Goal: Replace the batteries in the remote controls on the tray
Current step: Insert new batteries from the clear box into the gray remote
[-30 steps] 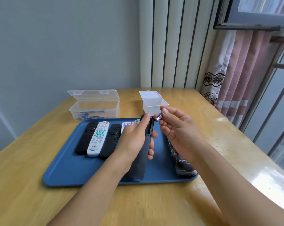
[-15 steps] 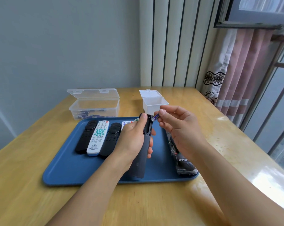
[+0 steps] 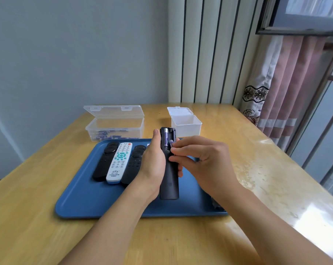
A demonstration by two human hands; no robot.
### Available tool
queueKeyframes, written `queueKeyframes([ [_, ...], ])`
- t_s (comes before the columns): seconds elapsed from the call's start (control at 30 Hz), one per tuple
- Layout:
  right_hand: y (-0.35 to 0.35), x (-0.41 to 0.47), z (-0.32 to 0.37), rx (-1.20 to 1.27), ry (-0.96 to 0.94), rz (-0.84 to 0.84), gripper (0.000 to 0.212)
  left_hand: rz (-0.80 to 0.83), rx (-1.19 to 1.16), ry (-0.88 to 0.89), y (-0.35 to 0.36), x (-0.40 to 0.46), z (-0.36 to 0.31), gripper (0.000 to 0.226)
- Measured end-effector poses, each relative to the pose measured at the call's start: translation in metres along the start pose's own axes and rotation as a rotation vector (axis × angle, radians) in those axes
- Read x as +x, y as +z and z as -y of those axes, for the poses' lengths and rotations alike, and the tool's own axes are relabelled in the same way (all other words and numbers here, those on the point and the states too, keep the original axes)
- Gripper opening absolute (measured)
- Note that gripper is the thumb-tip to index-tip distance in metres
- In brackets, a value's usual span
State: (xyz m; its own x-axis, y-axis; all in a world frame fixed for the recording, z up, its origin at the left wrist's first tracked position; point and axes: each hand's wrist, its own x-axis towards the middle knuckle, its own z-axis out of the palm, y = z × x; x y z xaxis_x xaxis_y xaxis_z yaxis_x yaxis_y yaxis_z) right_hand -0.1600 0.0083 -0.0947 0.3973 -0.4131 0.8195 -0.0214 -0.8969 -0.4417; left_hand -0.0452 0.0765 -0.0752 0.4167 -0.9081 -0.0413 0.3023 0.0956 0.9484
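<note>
Left hand (image 3: 154,159): curled round the black remote (image 3: 168,169) at the centre of the frame, back side up, the open battery bay tilted toward the camera — likely to steady it for loading.
Right hand (image 3: 202,159): fingertips pinch a purple battery (image 3: 170,144) at the bay's right slot; one battery already lies in the left slot.
Tray (image 3: 81,199): blue, on the worktop (image 3: 28,236), holding three more remotes (image 3: 120,161) side by side, left of centre.
Clear box (image 3: 114,124): upper left, lid open, spare batteries inside — within reach.
White box (image 3: 186,123): open behind the held remote; contents cannot be seen.
</note>
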Motion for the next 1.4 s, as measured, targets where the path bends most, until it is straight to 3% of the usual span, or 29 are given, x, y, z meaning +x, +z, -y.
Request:
queueKeyframes([
  [0.17,0.0,0.003,-0.002,0.074,0.113,0.027,0.016,0.0,0.094,0.051,-0.003,0.003,0.004,0.056],
  [0.33,-0.008,0.011,-0.001,0.358,0.443,0.041,0.024,0.078,0.17,0.083,0.001,-0.001,0.009,0.049],
  [0.4,-0.012,0.013,-0.001,0.463,0.55,0.015,0.037,0.104,0.17,0.082,0.004,-0.001,0.01,0.051],
  [0.5,-0.013,0.014,-0.007,0.544,0.678,0.032,0.075,0.14,0.157,0.058,0.005,-0.004,0.008,0.056],
  [0.53,-0.013,0.014,-0.008,0.577,0.69,0.058,0.077,0.15,0.148,0.048,0.006,-0.005,0.007,0.057],
  [0.77,-0.019,0.017,-0.011,0.547,0.676,0.144,0.039,0.162,0.178,0.024,0.006,-0.006,0.009,0.044],
  [0.87,-0.02,0.018,-0.013,0.584,0.71,0.145,0.033,0.172,0.232,0.055,0.006,-0.006,0.01,0.035],
  [1.0,-0.027,0.021,-0.016,0.454,0.734,0.193,0.018,0.196,0.288,0.031,0.006,-0.006,0.014,0.029],
  [1.07,-0.04,0.026,-0.018,0.303,0.753,0.212,0.026,0.185,0.282,0.022,0.008,-0.007,0.016,0.029],
  [1.13,-0.062,0.029,-0.022,-0.052,0.67,0.302,0.042,0.163,0.301,0.036,0.008,-0.006,0.017,0.028],
  [1.2,-0.084,0.026,-0.021,-0.344,0.634,0.43,0.041,0.152,0.338,0.054,0.007,-0.005,0.017,0.027],
  [1.3,-0.094,0.018,-0.014,-0.536,0.753,0.613,0.044,0.15,0.375,0.037,0.007,-0.005,0.02,0.027],
  [1.4,-0.08,0.014,-0.011,-0.608,0.823,0.675,0.058,0.148,0.373,0.003,0.009,-0.007,0.023,0.029],
])
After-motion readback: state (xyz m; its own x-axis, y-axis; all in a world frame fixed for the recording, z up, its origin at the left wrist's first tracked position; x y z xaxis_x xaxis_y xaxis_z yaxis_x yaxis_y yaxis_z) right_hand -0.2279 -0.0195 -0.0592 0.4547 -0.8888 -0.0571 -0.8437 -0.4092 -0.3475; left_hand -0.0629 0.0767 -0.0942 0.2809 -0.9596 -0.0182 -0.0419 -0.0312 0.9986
